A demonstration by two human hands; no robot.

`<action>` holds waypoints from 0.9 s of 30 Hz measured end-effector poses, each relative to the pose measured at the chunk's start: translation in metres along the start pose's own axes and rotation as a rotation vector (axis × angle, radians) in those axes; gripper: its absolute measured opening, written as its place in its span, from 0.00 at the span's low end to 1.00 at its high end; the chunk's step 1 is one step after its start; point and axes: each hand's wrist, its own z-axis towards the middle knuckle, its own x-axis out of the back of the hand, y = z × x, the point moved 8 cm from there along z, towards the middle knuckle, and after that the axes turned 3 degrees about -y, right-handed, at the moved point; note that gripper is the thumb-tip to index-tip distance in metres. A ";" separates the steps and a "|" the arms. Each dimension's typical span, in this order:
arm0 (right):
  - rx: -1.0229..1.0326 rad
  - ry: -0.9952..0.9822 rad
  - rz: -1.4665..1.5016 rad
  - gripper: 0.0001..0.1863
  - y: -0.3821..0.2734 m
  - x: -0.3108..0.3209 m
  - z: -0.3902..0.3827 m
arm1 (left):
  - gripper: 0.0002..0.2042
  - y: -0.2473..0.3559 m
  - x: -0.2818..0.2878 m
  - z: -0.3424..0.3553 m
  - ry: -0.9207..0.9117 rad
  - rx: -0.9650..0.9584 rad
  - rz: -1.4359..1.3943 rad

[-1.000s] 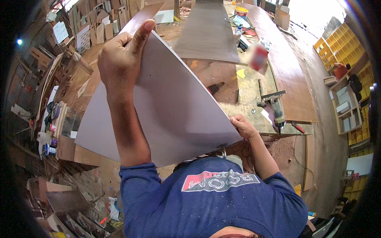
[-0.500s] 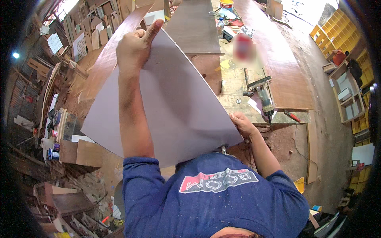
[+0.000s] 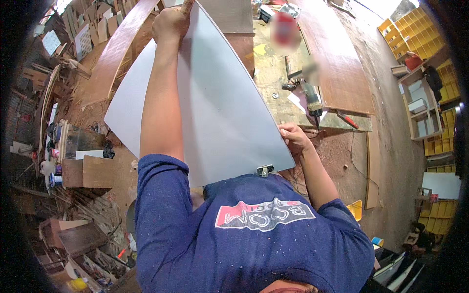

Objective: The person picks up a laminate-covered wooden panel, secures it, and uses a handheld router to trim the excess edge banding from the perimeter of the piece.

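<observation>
A large pale grey-white panel [image 3: 229, 102] stands tilted in front of my body. My left hand [image 3: 171, 23] is closed round its far edge near the top corner, thumb up along the rim. Lower down on the right side, my right hand [image 3: 294, 136] pinches the panel's long edge. A metal cabinet hinge [image 3: 265, 170] sits at the panel's near edge, close to my chest. The fingers behind the panel are hidden from view.
A workbench [image 3: 266, 110] beyond the panel bears a corded power tool [image 3: 310, 95], a blurred red object [image 3: 286, 30] and a red-handled tool [image 3: 347, 120]. Long brown boards [image 3: 337, 63] lie alongside. Yellow shelving [image 3: 413, 31] stands at right; wood offcuts [image 3: 95, 31] lean far left.
The panel has tilted, and its face now looks brighter, with the hinge showing more fully. My left hand sits higher in the picture. The surroundings have shifted up as the view moved.
</observation>
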 end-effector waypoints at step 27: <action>0.192 -0.049 0.095 0.26 -0.110 -0.047 0.062 | 0.52 0.063 -0.011 -0.050 -0.002 -0.042 -0.015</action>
